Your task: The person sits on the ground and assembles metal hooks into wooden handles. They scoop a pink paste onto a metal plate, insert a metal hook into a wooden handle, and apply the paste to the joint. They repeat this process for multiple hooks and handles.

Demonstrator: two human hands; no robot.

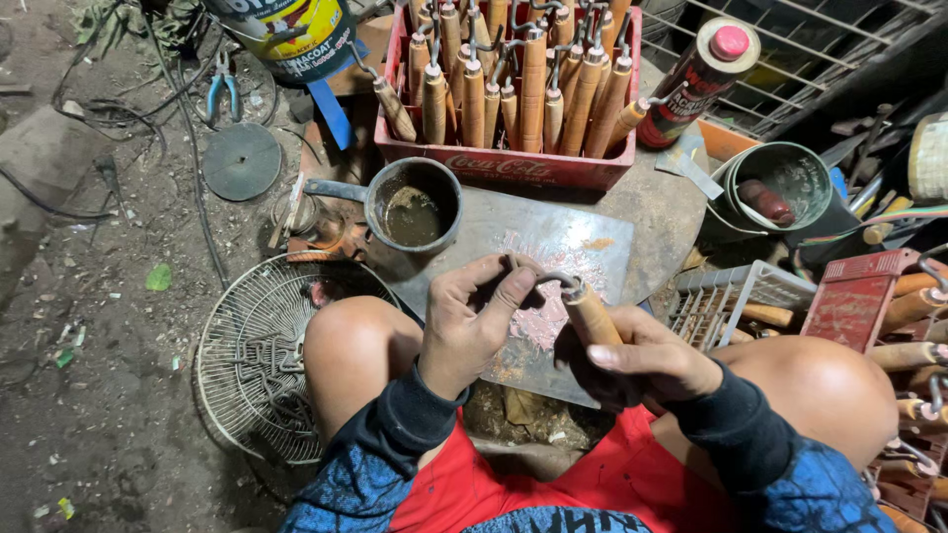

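Note:
My right hand (640, 357) grips a wooden handle (591, 314) that ends in a bent metal hook (553, 280). My left hand (476, 318) pinches that hook with thumb and fingers just above the handle's tip. Both hands hover between my bare knees, over a grey metal plate (553, 247) smeared with pinkish paste. A red crate (513, 163) full of similar hooked wooden handles stands behind the plate.
A small pot with dark liquid (413, 205) sits left of the plate. A round wire fan guard (252, 355) lies by my left knee. A paint can (291, 35), blue pliers (223, 91), a red-capped tin (701, 79), a bucket (780, 183) and more handles (913, 345) surround me.

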